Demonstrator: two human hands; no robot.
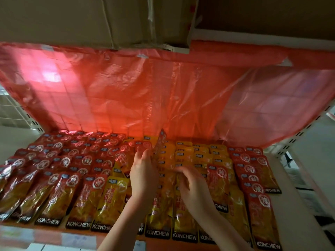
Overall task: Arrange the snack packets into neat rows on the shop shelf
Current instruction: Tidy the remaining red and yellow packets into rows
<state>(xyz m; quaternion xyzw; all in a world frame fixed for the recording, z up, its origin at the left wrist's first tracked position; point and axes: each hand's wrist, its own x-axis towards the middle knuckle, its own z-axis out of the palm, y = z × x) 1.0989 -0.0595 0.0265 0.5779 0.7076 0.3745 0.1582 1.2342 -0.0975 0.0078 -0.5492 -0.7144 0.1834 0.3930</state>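
Note:
Rows of flat snack packets cover the shop shelf (23, 234). Red packets (54, 192) fill the left side and the far right (259, 211). Yellow packets (192, 156) lie in the middle. My left hand (143, 176) reaches to the middle rear and grips red packets there; one red packet (160, 142) stands tilted up on edge just above its fingers. My right hand (192, 187) hovers over the yellow rows with fingers curled down onto a yellow packet (168, 180); it is blurred, and I cannot tell if it holds it.
A red plastic sheet (154, 91) hangs behind the shelf as a backdrop. Cardboard boxes (90, 20) sit on the shelf above, close overhead. White perforated uprights (297, 136) stand at the right, and a wire grid panel (12, 109) shows at the left.

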